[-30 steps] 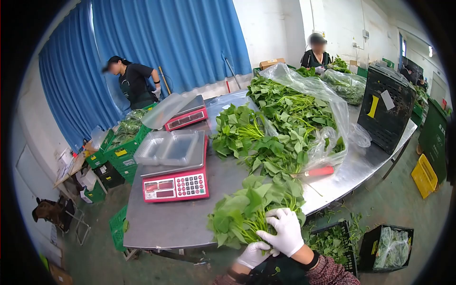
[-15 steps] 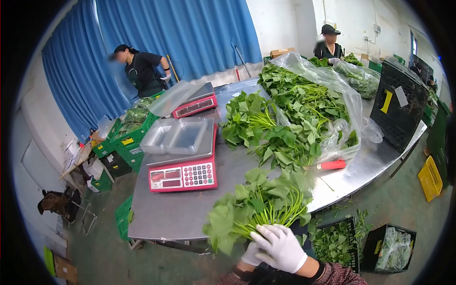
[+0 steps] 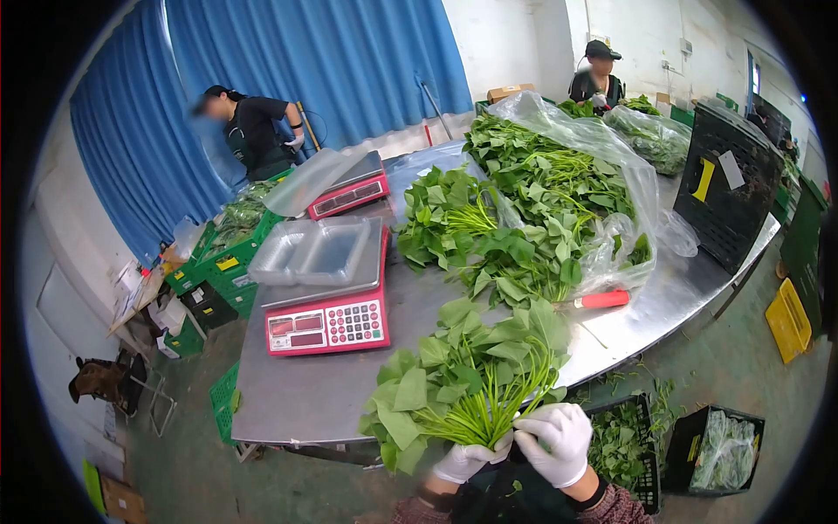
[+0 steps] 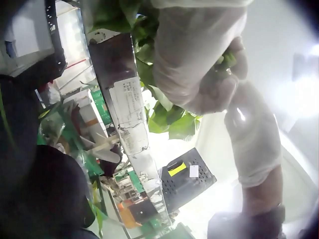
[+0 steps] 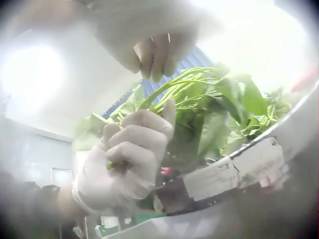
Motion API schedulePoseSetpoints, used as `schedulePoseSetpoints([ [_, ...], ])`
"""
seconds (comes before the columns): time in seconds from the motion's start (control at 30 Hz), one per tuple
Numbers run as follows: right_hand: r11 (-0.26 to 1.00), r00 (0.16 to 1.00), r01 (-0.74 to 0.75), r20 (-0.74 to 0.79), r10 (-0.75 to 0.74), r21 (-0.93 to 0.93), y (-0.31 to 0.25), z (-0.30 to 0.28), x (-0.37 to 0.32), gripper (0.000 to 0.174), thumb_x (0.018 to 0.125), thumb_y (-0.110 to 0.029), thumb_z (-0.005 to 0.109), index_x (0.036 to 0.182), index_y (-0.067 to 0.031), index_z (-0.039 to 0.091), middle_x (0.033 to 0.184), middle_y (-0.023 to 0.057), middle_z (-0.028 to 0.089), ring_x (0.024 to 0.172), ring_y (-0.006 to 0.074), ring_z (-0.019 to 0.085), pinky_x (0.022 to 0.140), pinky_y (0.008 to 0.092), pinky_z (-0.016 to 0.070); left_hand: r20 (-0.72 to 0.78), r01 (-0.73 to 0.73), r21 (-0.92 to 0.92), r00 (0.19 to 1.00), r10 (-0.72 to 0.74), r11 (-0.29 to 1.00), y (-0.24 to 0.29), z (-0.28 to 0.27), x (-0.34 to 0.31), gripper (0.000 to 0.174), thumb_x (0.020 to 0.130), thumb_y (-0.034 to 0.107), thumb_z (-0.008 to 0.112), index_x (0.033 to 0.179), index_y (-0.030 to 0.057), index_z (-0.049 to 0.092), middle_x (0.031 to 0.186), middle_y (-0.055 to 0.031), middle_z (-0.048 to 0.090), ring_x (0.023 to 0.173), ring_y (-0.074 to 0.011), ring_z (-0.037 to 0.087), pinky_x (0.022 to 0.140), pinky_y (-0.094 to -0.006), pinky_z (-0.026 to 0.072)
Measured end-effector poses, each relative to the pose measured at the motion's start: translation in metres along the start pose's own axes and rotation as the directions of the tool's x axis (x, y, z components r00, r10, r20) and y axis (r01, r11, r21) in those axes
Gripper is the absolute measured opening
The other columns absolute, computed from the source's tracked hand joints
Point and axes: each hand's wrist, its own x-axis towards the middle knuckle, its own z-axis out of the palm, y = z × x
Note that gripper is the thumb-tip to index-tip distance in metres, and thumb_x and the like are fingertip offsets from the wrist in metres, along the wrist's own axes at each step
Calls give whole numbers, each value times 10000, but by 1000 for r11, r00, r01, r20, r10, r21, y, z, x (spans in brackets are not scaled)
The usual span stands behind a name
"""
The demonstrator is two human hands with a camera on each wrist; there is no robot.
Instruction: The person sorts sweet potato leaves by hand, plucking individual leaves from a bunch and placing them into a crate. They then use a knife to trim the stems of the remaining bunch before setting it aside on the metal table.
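My gloved left hand (image 3: 467, 461) grips a bunch of leafy greens (image 3: 471, 367) by its stems, low over the table's near edge. The leaves fan out away from me, and cut stem ends poke from the left fist (image 5: 132, 154) in the right wrist view. My gloved right hand (image 3: 559, 444) is bent, its fingertips right at the right side of the stems. In the right wrist view its fingers (image 5: 158, 59) hang curled just above the bunch; I cannot tell whether they pinch a stem. A big heap of the same greens (image 3: 541, 192) lies behind, partly in a clear plastic bag.
A red scale (image 3: 327, 323) bearing clear plastic trays (image 3: 310, 249) stands left on the metal table (image 3: 288, 406), another scale (image 3: 349, 194) behind it. A red-handled knife (image 3: 602, 299) lies at right, near a black crate (image 3: 729, 188). Crates of greens (image 3: 624, 441) stand on the floor. Two people work beyond.
My right hand went from lying over the stems to their right side, uncovering them. The left hand keeps its grip, and the bunch now spreads more towards me.
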Motion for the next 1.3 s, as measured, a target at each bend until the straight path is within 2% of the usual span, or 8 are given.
schedulePoseSetpoints([
  [0.03, 999, 999, 35, -4, -36, -11, -8, 2, 7, 233, 654, -127, 719, 879, -138, 661, 762, -34, 580, 702, 171, 566, 605, 309, 415, 1, 6, 0, 1000, -6, 1000, -2, 0, -1, 542, 621, 81, 683, 1123, 14, 489, 783, -25, 501, 650, -141, 480, 555, -250, 372],
  [0.13, 998, 981, 45, 188, -54, 53, -8, 18, 12, 286, 654, -111, 671, 932, -176, 674, 783, -37, 550, 720, 180, 541, 618, 307, 418, -41, 7, -27, 999, -8, 1000, -11, -15, -7, 750, 578, -60, 610, 1287, 95, 421, 1204, -61, 491, 1125, -217, 494, 894, -320, 481],
  [0.33, 986, 962, -165, 224, 158, 15, 1, 47, 5, 179, 675, -187, 719, 849, -175, 681, 757, -7, 538, 717, 198, 536, 638, 325, 420, -97, 40, -30, 994, -43, 999, -17, -18, -11, 701, 568, -51, 630, 1226, 119, 457, 1089, -62, 534, 963, -208, 549, 807, -328, 492],
  [0.63, 989, 946, -148, 295, 135, 24, 2, 39, 13, 250, 658, -258, 748, 881, -176, 673, 770, 2, 534, 721, 205, 535, 647, 325, 412, -17, 44, -36, 999, -44, 998, -8, -7, -5, 589, 577, -4, 627, 1143, 107, 505, 961, -52, 533, 807, -189, 526, 741, -299, 456],
  [0.73, 989, 952, -144, 277, 132, 21, 0, 39, 14, 240, 661, -254, 743, 876, -175, 675, 760, -1, 530, 716, 203, 533, 644, 323, 409, 5, 13, -70, 1000, -13, 997, -9, -7, -5, 814, 510, 8, 683, 1271, 130, 422, 1057, -36, 541, 798, -178, 536, 613, -268, 409],
  [0.83, 993, 963, -115, 245, 111, 4, -3, 39, 14, 207, 670, -248, 733, 857, -175, 681, 745, -6, 528, 705, 200, 531, 634, 320, 404, 78, 36, -117, 997, -27, 993, -8, -8, -5, 827, 521, 21, 700, 1289, 133, 412, 1108, -31, 533, 876, -183, 548, 638, -279, 439],
  [1.0, 997, 986, -75, 147, 75, -1, -6, 44, 15, 146, 704, -254, 703, 829, -181, 685, 710, -19, 521, 661, 178, 524, 585, 308, 385, -157, 24, 70, 988, -12, 997, -16, -6, -11, 768, 543, -34, 673, 1257, 142, 451, 1175, -24, 507, 1062, -192, 521, 861, -334, 473],
  [1.3, 995, 961, -52, 265, 74, -89, -6, 40, 12, 283, 680, -240, 722, 947, -173, 659, 700, -11, 558, 631, 182, 543, 573, 308, 390, -169, 118, 86, 980, -102, 989, -22, -26, -14, 862, 521, -63, 655, 1306, 173, 389, 1213, -4, 488, 1083, -190, 513, 864, -329, 479],
])
